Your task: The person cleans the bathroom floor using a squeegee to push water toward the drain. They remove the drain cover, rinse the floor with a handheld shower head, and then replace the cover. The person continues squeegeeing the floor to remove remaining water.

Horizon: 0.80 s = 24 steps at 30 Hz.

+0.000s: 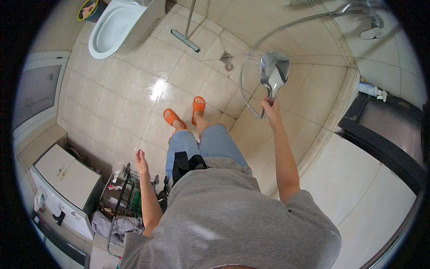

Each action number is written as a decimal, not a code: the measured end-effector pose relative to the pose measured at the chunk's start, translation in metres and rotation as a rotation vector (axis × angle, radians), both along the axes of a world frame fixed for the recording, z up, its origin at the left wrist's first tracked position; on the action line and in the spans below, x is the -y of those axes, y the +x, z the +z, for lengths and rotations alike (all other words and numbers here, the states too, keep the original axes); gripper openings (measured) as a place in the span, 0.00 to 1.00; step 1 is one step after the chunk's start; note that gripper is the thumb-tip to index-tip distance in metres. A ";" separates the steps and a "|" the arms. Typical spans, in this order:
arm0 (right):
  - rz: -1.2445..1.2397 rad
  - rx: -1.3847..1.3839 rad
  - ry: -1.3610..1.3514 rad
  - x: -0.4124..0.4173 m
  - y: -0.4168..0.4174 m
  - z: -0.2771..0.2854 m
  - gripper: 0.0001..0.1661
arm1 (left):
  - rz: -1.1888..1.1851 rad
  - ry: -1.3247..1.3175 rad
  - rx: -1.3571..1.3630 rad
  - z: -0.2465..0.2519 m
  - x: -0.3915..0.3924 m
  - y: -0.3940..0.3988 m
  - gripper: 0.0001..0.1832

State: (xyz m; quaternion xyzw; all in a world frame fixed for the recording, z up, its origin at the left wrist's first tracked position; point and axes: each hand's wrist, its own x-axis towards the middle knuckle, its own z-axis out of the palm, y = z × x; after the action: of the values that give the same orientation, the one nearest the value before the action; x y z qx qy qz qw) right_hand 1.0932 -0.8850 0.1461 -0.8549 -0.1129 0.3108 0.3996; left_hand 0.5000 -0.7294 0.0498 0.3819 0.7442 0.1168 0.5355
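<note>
My right hand [271,108] is closed around the handle of a chrome shower head [274,70], held out over the tiled floor to the right of my feet. Fine jets of water leave its left side. A metal shower hose [242,77] loops from the handle up to a chrome wall mixer tap [372,33] at the top right. My left hand [141,162] hangs in the air at the left, above the floor near a wire rack, with nothing seen in it; its fingers look close together. A floor drain [228,66] lies left of the shower head.
A floor squeegee [185,41] stands beyond my orange slippers [199,107]. A white toilet [111,30] and bin [90,10] are at the upper left. The wire rack [116,201] and a white cabinet [69,175] stand lower left. A spray bottle [369,89] lies on a ledge at right.
</note>
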 end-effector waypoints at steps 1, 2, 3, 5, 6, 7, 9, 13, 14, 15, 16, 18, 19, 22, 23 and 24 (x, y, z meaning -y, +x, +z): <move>0.006 -0.006 -0.030 0.001 -0.003 0.001 0.10 | 0.014 0.008 0.006 -0.002 0.000 -0.005 0.26; 0.012 -0.011 -0.060 0.004 -0.006 0.002 0.10 | 0.028 0.017 0.013 -0.002 0.001 -0.011 0.26; 0.017 -0.013 -0.091 0.007 -0.010 0.004 0.09 | 0.041 0.023 0.023 -0.005 0.003 -0.017 0.26; -0.023 -0.042 -0.062 0.007 -0.022 0.006 0.09 | 0.033 0.018 -0.015 -0.015 0.011 -0.042 0.26; -0.048 -0.055 -0.047 0.008 -0.027 0.007 0.09 | 0.025 0.015 -0.033 -0.017 0.013 -0.051 0.26; -0.039 -0.053 -0.008 0.010 -0.029 0.006 0.09 | 0.002 -0.010 -0.051 -0.019 0.016 -0.059 0.27; -0.022 -0.046 0.070 0.014 -0.031 0.006 0.09 | -0.047 -0.061 -0.087 -0.022 0.022 -0.074 0.28; -0.052 -0.075 0.002 0.008 -0.036 0.019 0.12 | -0.014 -0.066 -0.044 -0.039 0.032 -0.105 0.29; -0.044 -0.081 0.018 0.006 -0.037 0.023 0.12 | 0.008 -0.040 -0.027 -0.043 0.033 -0.108 0.30; -0.036 -0.084 0.032 0.007 -0.038 0.024 0.12 | 0.030 -0.016 -0.007 -0.044 0.033 -0.106 0.30; -0.040 -0.063 0.037 0.008 -0.038 0.024 0.11 | 0.028 -0.005 0.006 -0.044 0.031 -0.105 0.30; -0.044 -0.024 0.047 0.007 -0.036 0.023 0.10 | 0.024 0.018 0.029 -0.043 0.026 -0.101 0.30; -0.056 -0.025 0.038 0.005 -0.035 0.023 0.10 | 0.019 0.025 0.033 -0.041 0.023 -0.098 0.30; -0.067 -0.024 -0.007 0.000 -0.027 0.026 0.10 | 0.010 0.030 0.029 -0.037 0.015 -0.094 0.30; -0.052 -0.021 -0.034 -0.002 -0.024 0.027 0.10 | 0.010 0.023 0.020 -0.036 0.013 -0.094 0.29; -0.036 -0.020 -0.060 -0.004 -0.023 0.029 0.10 | 0.012 0.015 0.007 -0.036 0.014 -0.096 0.29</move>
State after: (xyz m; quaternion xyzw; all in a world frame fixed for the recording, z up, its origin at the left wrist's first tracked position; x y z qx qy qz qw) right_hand 1.0704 -0.8809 0.1753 -0.8654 -0.0842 0.3153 0.3803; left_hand 0.4041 -0.7437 0.0136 0.3810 0.7437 0.1269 0.5344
